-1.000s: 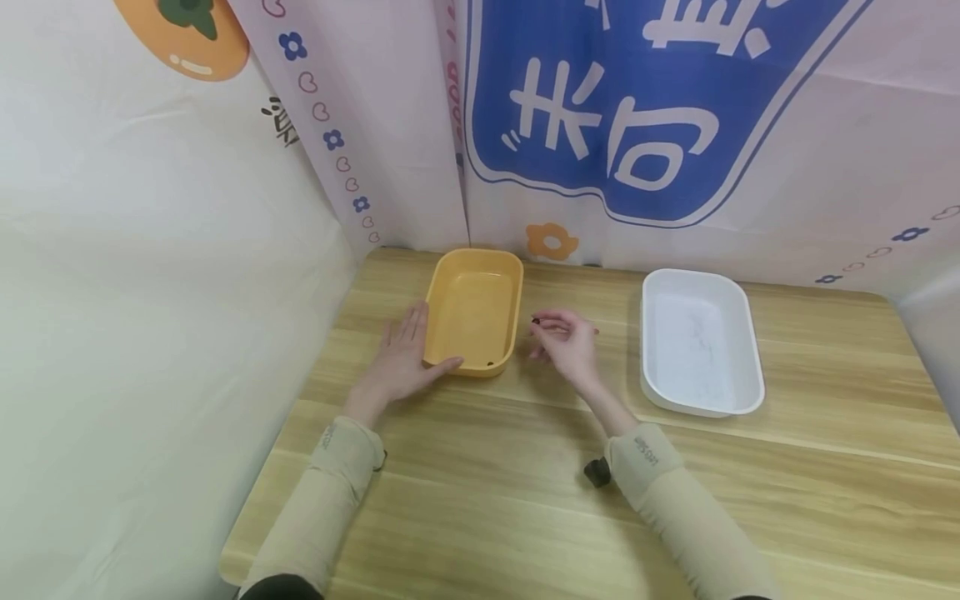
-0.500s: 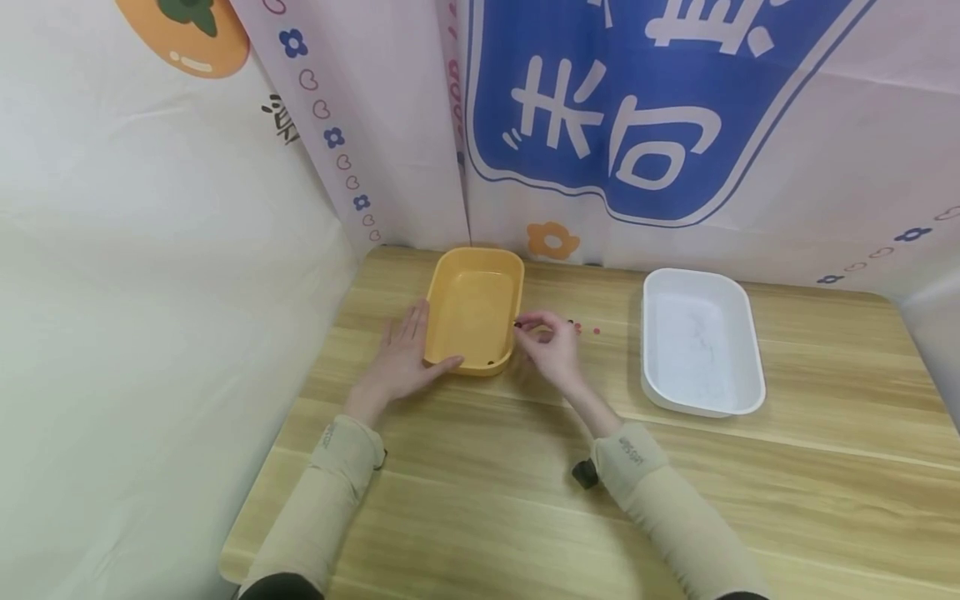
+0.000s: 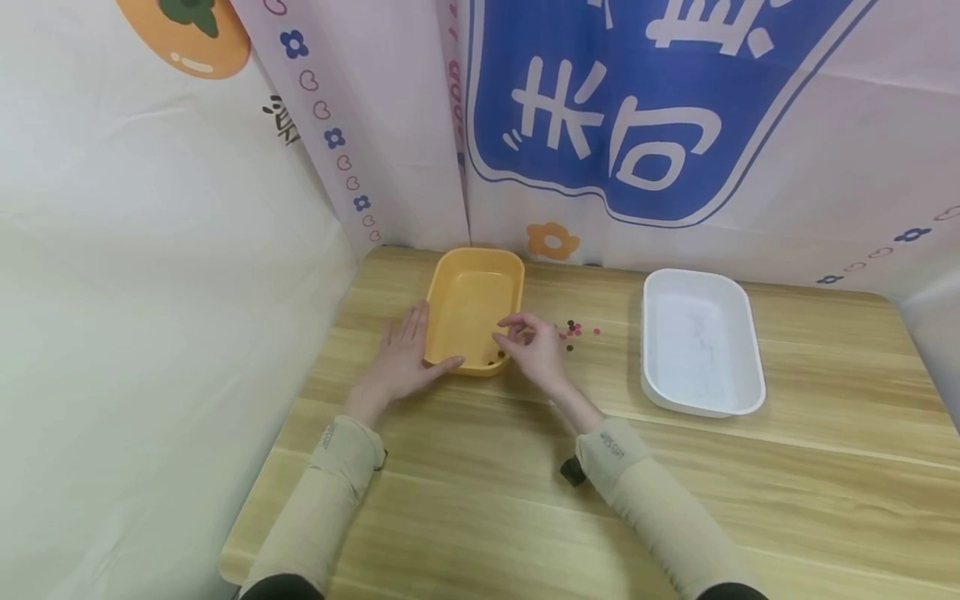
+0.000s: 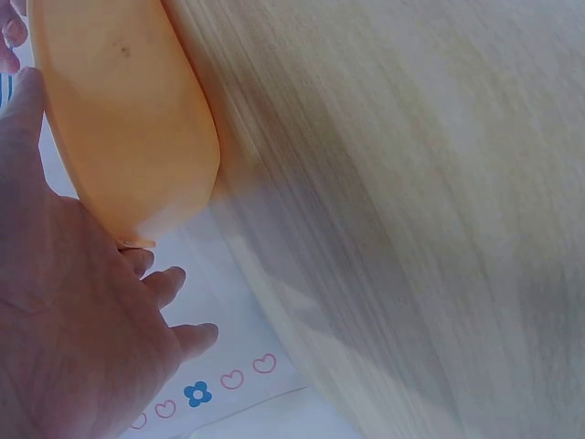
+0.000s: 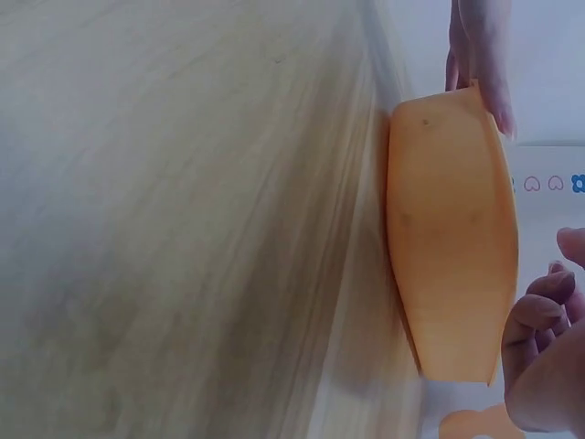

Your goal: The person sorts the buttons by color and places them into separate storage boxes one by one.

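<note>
A yellow rectangular tray (image 3: 472, 304) stands at the back left of the table. My left hand (image 3: 401, 358) lies along its left side with straight fingers, the thumb at the near rim. Over the tray's right edge is my right hand (image 3: 534, 346), thumb and forefinger apart with nothing showing between them and the other fingers loosely bent. Two small dark pieces (image 3: 501, 354) lie in the tray's near right corner. Several small red and black round pieces (image 3: 572, 327) are scattered on the table right of my right hand, some partly hidden by it.
A white rectangular tray (image 3: 701, 346) stands on the wooden table (image 3: 465, 492) to the right. Printed cloth (image 3: 405, 125) hangs behind the table and a pale cloth (image 3: 150, 333) at its left side.
My right hand has moved left to the yellow tray's edge and let go of a small dark piece, which now lies inside. More red and black pieces are uncovered. The left hand stays put.
</note>
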A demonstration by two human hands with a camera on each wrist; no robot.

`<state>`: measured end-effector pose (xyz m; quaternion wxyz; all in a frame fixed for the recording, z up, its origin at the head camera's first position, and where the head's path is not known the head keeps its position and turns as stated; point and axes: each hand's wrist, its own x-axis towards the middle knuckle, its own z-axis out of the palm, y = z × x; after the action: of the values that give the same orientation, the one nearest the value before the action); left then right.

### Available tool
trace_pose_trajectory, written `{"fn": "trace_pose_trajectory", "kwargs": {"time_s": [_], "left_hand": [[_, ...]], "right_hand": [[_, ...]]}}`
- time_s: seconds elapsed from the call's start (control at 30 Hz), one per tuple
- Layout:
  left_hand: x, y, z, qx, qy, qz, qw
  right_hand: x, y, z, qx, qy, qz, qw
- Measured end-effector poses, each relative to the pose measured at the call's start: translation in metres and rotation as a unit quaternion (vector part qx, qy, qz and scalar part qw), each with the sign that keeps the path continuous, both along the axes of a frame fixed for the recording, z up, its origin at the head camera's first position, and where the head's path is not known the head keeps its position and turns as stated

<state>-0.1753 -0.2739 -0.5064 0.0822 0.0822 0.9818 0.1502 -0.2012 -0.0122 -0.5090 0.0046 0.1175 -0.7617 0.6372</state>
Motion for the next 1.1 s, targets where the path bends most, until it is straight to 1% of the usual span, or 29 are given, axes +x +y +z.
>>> {"fn": "trace_pose_trajectory", "kwargs": {"time_s": [0.13,0.27,0.37,0.43,0.5,0.53,0.57,0.63,0.67,0.73,0.8,0.87,0.9,0.93,0.97,1.07,1.1], "left_hand": [[0.000,0.000,-0.002,0.001,-0.001,-0.001,1.0000],[0.000,-0.001,0.000,0.009,-0.001,0.000,1.0000],[0.000,-0.002,0.000,0.011,-0.005,0.000,0.9999],[0.000,-0.002,-0.001,0.011,-0.008,0.000,0.9999],[0.000,-0.002,-0.001,0.010,-0.009,-0.001,0.9999],[0.000,-0.002,-0.001,0.010,-0.010,-0.001,0.9999],[0.000,-0.002,-0.001,0.010,-0.010,-0.001,0.9999],[0.000,-0.002,-0.002,0.010,-0.010,-0.001,0.9999],[0.000,-0.002,-0.002,0.009,-0.009,-0.001,0.9999],[0.000,-0.002,-0.003,0.009,-0.009,-0.001,0.9999],[0.000,-0.002,-0.003,0.009,-0.009,0.000,0.9999],[0.000,-0.001,-0.002,0.010,-0.011,0.001,0.9999],[0.000,-0.001,-0.001,0.012,-0.013,0.002,0.9999],[0.000,-0.001,-0.001,0.012,-0.014,0.002,0.9998],[0.000,-0.001,0.000,0.013,-0.016,0.002,0.9998],[0.001,-0.001,0.002,0.014,-0.018,0.002,0.9997],[0.001,0.000,0.002,0.014,-0.019,0.001,0.9997]], "right_hand": [[-0.001,0.004,-0.007,0.001,0.003,-0.014,0.9999],[-0.002,0.013,-0.011,0.006,0.009,-0.026,0.9996],[-0.003,0.023,-0.013,0.028,0.016,-0.015,0.9994],[-0.004,0.031,-0.018,0.048,0.036,-0.001,0.9982],[-0.011,0.038,-0.034,0.070,0.074,0.004,0.9947],[-0.015,0.042,-0.044,0.085,0.094,0.006,0.9919],[-0.017,0.046,-0.050,0.104,0.108,0.008,0.9887],[-0.021,0.053,-0.062,0.155,0.131,0.006,0.9791],[-0.023,0.057,-0.068,0.185,0.134,0.003,0.9736],[-0.020,0.065,-0.067,0.239,0.133,0.008,0.9619],[-0.014,0.071,-0.057,0.295,0.124,0.011,0.9473],[-0.010,0.076,-0.048,0.339,0.120,0.015,0.9329],[-0.010,0.079,-0.047,0.360,0.123,0.018,0.9248],[-0.009,0.081,-0.045,0.383,0.115,0.019,0.9162],[-0.007,0.083,-0.039,0.407,0.109,0.025,0.9068],[-0.007,0.089,-0.038,0.461,0.084,0.032,0.8830],[-0.007,0.090,-0.037,0.474,0.071,0.036,0.8768]]}}
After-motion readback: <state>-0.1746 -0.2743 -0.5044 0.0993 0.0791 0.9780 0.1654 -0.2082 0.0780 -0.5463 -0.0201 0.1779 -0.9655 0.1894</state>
